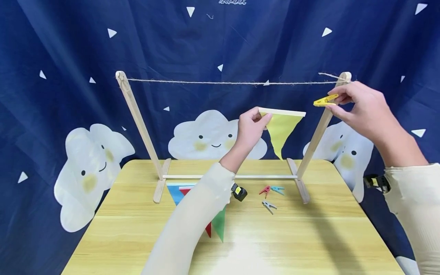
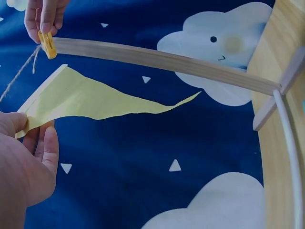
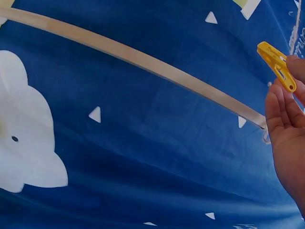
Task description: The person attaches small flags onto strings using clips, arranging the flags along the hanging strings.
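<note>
Between thumb and fingers, my left hand pinches a yellow triangular pennant near the left end of its white top strip. The pennant hangs below the string, apart from it, its tip curling. My right hand holds a yellow clothespin by its rear end, close to the right post. In the right wrist view the clothespin sits between thumb and fingers, pointing away from the palm. The left wrist view shows the pennant stretched out from the left hand.
A wooden frame with a left post and right post carries the string. On the table lie a red clothespin, a blue one and a grey one. Blue, red and green pennants lie partly under the left sleeve.
</note>
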`<state>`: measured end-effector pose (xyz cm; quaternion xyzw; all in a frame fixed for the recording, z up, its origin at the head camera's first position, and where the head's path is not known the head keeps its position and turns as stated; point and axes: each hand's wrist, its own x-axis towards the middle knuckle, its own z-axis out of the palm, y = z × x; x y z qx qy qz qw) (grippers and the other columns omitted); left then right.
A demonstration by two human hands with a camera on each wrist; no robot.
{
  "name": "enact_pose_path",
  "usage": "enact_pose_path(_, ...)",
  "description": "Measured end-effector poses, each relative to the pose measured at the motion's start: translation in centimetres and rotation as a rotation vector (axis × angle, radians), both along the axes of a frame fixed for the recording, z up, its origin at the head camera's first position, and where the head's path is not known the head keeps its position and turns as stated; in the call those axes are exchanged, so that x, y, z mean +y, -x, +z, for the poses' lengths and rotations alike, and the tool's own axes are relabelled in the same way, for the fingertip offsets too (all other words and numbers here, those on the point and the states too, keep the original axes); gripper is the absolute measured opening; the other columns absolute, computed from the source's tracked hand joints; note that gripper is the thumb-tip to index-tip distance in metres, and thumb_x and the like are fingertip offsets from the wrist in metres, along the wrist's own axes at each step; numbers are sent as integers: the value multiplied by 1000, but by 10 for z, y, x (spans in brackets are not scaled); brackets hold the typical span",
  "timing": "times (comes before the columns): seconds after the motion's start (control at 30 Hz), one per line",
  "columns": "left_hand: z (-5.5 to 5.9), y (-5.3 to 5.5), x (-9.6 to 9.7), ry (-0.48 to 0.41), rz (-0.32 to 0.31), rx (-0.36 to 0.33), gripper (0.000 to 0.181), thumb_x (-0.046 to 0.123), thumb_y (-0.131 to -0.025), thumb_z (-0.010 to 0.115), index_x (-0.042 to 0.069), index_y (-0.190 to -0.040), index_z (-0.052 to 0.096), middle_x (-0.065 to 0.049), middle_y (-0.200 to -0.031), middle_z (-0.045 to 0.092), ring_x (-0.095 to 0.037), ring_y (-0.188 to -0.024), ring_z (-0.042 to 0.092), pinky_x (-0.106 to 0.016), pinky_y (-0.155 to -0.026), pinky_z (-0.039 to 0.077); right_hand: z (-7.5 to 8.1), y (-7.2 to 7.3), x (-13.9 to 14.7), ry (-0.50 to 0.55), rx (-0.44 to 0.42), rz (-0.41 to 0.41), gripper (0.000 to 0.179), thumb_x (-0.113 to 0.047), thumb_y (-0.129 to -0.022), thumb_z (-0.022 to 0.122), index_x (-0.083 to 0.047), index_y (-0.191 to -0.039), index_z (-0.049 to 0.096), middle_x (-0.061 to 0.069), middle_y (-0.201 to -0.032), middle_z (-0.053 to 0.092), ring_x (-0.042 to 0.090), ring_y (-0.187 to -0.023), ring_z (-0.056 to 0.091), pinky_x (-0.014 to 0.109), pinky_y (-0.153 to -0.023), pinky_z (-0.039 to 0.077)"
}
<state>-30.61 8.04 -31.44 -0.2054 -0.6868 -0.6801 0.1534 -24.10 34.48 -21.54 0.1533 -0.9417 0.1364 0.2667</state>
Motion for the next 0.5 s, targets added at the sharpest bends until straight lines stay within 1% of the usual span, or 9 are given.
enact_pose_path(0.13,10,2,6,8,-13,-29,12,15,-97,74,4,-93,72,-9,-79,70,-16,-70,67,-22,-67,59,11,-1,0,-2,0,-30,37,-11,-94,75,2,-127,65,21,-114,63,35,-101,61,-2,-79,24)
enact_pose_path(0.23,17,2,11,6,-14,-41,13,16,-97,73,4,-94,71,-8,-79,71,-14,-68,66,-22,-65,58,17,-2,-1,-3,22,-38,36,-11,-94,76,2,-126,65,22,-115,63,35,-101,61,-4,-81,24)
enact_pose_path(0.33,23,4,15,-3,-9,-46,14,17,-97,74,4,-93,71,-7,-76,69,-15,-64,66,-24,-64,58,23,-3,-3,-6,32,-49,36,-11,-95,75,2,-126,65,23,-117,62,37,-103,61,-5,-84,23)
enact_pose_path(0.4,27,5,18,-13,-7,-56,14,17,-97,74,4,-94,72,-7,-75,69,-13,-63,66,-26,-65,60,27,-3,-3,-1,21,-64,36,-12,-96,74,1,-128,65,23,-118,62,39,-105,60,-4,-87,24)
enact_pose_path(0.5,31,7,23,-25,-15,-82,13,17,-97,73,4,-98,74,-7,-80,71,-11,-65,65,-25,-66,60,32,-3,-4,10,-11,-99,38,-14,-98,71,1,-132,63,25,-122,61,41,-109,59,-2,-93,27)
